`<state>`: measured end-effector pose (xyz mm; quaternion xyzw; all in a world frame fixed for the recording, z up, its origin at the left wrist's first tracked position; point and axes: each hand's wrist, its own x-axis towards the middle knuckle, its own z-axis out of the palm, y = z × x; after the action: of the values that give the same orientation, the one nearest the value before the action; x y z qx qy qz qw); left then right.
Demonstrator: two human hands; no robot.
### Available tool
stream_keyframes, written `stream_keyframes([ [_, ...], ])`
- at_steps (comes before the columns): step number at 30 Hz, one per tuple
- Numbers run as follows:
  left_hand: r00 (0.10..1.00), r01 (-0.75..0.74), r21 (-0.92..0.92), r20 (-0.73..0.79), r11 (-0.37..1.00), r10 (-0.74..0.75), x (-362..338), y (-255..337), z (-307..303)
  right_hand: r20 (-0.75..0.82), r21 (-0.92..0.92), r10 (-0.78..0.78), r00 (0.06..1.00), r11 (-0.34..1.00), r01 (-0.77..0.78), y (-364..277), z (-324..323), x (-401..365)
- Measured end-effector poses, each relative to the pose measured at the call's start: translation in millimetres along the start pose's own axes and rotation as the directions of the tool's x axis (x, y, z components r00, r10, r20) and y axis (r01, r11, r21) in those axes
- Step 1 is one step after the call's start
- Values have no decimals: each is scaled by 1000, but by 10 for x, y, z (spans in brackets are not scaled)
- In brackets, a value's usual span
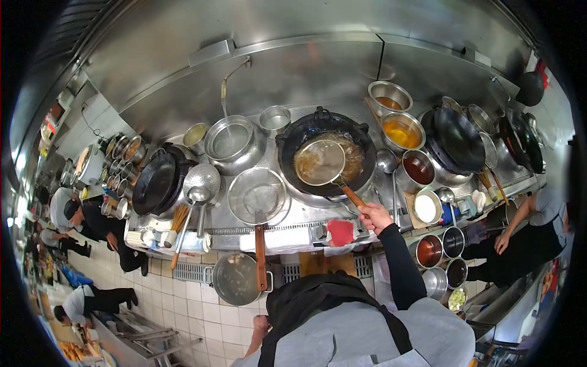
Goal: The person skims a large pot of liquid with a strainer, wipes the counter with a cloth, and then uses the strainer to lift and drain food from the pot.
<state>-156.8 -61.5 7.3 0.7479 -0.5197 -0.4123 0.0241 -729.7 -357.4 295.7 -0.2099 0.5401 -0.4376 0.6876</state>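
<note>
My right hand (374, 217) is closed around the wooden handle of a round mesh strainer (320, 162). The strainer's basket lies in the brown, bubbling liquid of a black wok (296, 134) on the stove. Below that hand, a folded red cloth (339, 233) rests on the stove's front ledge. A metal ladle (386, 160) lies to the right of the wok. Down by my apron, my left hand (261, 323) is curled closed, away from the stove. Whatever it may hold is hidden.
Another wooden-handled strainer (257, 196) lies left of the wok, its handle jutting over a floor-level pot (236, 279). Bowls of yellow liquid (402, 131) and sauce pots (429, 251) crowd the right. A co-worker (544, 226) stands at right; several people are at left.
</note>
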Motion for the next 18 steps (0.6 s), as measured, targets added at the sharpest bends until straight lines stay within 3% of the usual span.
stream_keyframes([
  [4, 1000, -8, 64, -10, 998, 8, -130, -106, 94, -56, -89, -114, 992, 990, 109, -103, 60, -32],
  [7, 1000, -14, 109, -24, 994, 16, -229, -171, 159, -152, -389, -341, 928, 884, 261, -76, -133, 132],
  [9, 999, -19, 152, -43, 988, 25, -272, -220, 227, -146, -737, -647, 749, 576, 354, -182, -95, 12],
  [12, 995, -38, 252, -76, 967, 59, -265, -254, 307, -199, -890, -728, 656, 415, 190, -444, 105, -386],
  [16, 991, -130, 435, 77, 891, 107, -153, -82, 122, -175, -912, -600, 781, 398, 102, -317, -163, -329],
  [18, 980, -186, 514, 160, 837, 119, -102, -106, 50, -194, -756, -407, 893, 641, 127, -179, -393, -142],
])
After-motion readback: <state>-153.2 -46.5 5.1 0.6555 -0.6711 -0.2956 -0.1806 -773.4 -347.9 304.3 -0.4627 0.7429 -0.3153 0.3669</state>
